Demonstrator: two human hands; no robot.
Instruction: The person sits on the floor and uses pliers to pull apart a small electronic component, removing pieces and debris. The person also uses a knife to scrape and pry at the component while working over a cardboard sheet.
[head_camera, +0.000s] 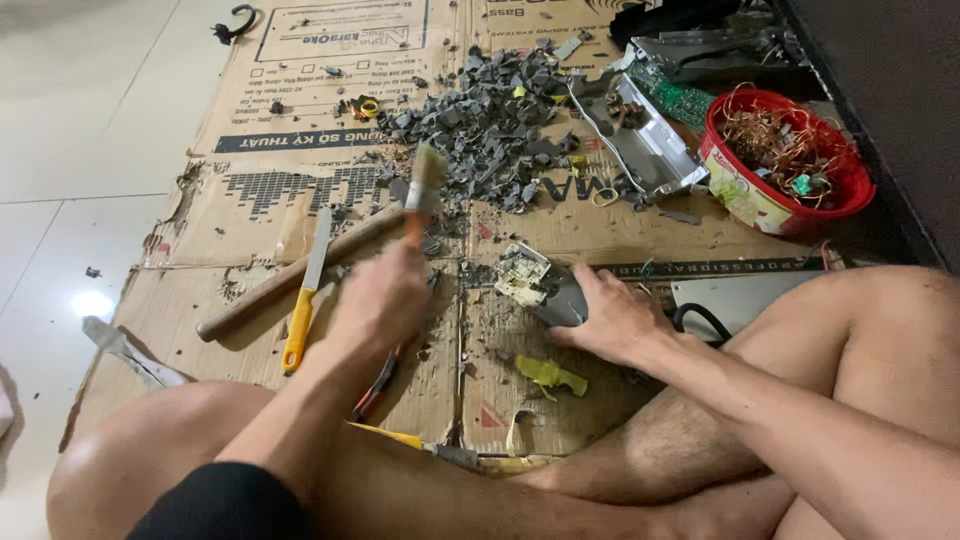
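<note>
My left hand grips a paintbrush by its orange handle, bristles raised over the cardboard. My right hand presses on a grey casing holding a small dusty circuit board. A heap of grey broken plastic fragments lies just beyond the brush. Both forearms reach out over my crossed legs.
A yellow-handled chisel and a wooden-handled hammer lie to the left. Red-handled pliers sit under my left wrist. A red bowl of copper wire, a metal chassis and a green board stand at the far right.
</note>
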